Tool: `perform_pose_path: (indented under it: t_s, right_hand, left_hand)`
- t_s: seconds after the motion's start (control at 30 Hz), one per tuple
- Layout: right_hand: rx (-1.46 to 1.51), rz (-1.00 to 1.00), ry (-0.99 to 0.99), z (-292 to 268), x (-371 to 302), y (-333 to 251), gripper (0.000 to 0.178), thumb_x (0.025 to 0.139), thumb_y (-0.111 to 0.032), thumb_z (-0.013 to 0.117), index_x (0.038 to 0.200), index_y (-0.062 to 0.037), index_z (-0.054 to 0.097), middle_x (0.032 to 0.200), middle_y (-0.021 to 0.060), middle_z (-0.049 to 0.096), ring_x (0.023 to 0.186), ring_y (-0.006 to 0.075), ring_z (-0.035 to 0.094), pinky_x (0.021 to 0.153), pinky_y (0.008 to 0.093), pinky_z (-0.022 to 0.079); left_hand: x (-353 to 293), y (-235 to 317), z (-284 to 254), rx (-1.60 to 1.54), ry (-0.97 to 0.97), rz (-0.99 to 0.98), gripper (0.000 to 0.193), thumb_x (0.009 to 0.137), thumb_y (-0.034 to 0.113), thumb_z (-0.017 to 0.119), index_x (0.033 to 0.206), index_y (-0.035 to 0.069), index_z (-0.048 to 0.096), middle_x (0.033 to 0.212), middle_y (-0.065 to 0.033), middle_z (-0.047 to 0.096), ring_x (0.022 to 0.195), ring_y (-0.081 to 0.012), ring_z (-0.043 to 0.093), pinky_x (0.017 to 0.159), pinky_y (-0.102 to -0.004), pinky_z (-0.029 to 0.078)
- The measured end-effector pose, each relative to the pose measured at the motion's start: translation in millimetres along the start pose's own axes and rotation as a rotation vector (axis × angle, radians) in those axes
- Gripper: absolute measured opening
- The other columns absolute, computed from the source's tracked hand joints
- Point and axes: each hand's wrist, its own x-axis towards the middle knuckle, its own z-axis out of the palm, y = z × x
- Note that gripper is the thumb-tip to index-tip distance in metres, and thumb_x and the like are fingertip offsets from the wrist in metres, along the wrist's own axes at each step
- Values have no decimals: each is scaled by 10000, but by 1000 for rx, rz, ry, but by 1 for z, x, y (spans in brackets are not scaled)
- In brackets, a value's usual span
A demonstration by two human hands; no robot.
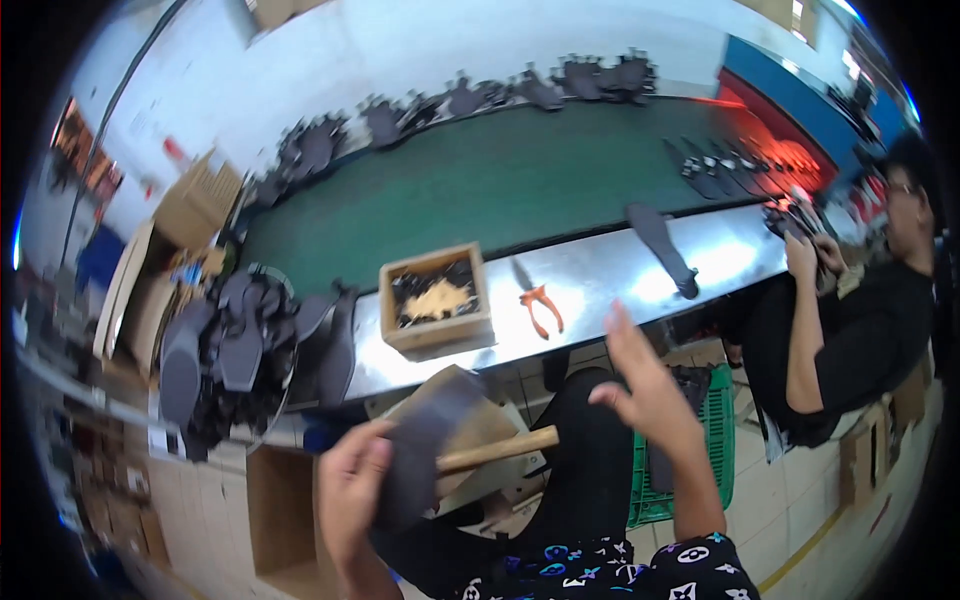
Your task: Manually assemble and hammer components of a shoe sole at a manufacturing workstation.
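My left hand (352,478) is closed on a dark grey shoe sole (412,465), with the thumb along its edge. The sole is tilted above my lap and partly smeared by motion. Behind it a wooden handle (505,448) sticks out to the right; its other end is hidden, so I cannot tell the tool. My right hand (648,390) is raised to the right of the sole, fingers stretched out and thumb apart, holding nothing. On the metal bench ahead lie orange-handled pliers (540,308) and a wooden box (388,330) of small dark and tan pieces.
A single sole (655,245) lies on the metal bench edge (585,275). Beyond runs a green conveyor belt (480,165), with more soles along its far side. Heaped soles (240,345) stand at left. A green crate (718,440) sits right, near a seated co-worker (860,330).
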Motion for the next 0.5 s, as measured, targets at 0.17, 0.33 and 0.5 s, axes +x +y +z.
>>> perform_pose_path:
  t_s: [0.17, 0.33, 0.5]
  right_hand:
    - [-645, 457, 454, -32, 8, 163, 630, 945, -357, 655, 1382, 65, 487, 1459, 309, 435, 1276, 441, 494, 1050, 468, 417]
    - [-185, 548, 390, -33, 30, 221, 364, 940, -269, 663, 1131, 35, 604, 1018, 197, 631, 836, 298, 632, 749, 429, 511]
    - [1083, 523, 218, 33, 64, -8, 123, 959, -165, 644, 1001, -73, 573, 685, 19, 602, 500, 99, 571, 411, 216, 450]
  left_hand:
    - [108, -60, -61, 17, 202, 203, 339, 1030, 187, 558, 1212, -87, 637, 1061, -90, 697, 976, -183, 634, 900, -292, 475]
    - [122, -69, -41, 931, 630, 547, 510, 950, 124, 630, 1413, -33, 483, 1420, -229, 481, 1335, -398, 438, 1111, -442, 367]
    - [46, -8, 52, 600, 241, 683, 813, 840, 213, 754, 1518, 16, 350, 1549, -273, 333, 1464, -424, 273, 1201, -508, 236]
